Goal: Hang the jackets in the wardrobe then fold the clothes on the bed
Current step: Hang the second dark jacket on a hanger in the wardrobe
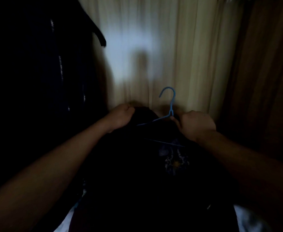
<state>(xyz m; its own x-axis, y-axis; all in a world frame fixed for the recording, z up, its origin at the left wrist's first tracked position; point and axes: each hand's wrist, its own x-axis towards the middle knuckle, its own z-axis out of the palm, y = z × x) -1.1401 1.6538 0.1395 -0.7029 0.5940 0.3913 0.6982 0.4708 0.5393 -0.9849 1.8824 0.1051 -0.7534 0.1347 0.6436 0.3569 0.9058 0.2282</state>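
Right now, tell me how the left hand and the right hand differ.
The left hand grips the jacket by its fabric, clear of the hanger; the right hand pinches the hanger just under its neck. The left hand sits higher, at the jacket's left shoulder; the right hand sits slightly lower, on the right side. Both are curled and hold up the same dark jacket.

The hanger (171,112) is showing as smooth blue plastic with a faint sheen. Under it the jacket (137,181) is reading as matt black cloth. At twelve o'clock the curtain (179,47) is hanging as soft, pale pleated fabric. At three o'clock the panel (263,81) is looking like brown grained wood. At nine o'clock a dark garment (28,72) is glinting with metallic-looking zip teeth (60,67).
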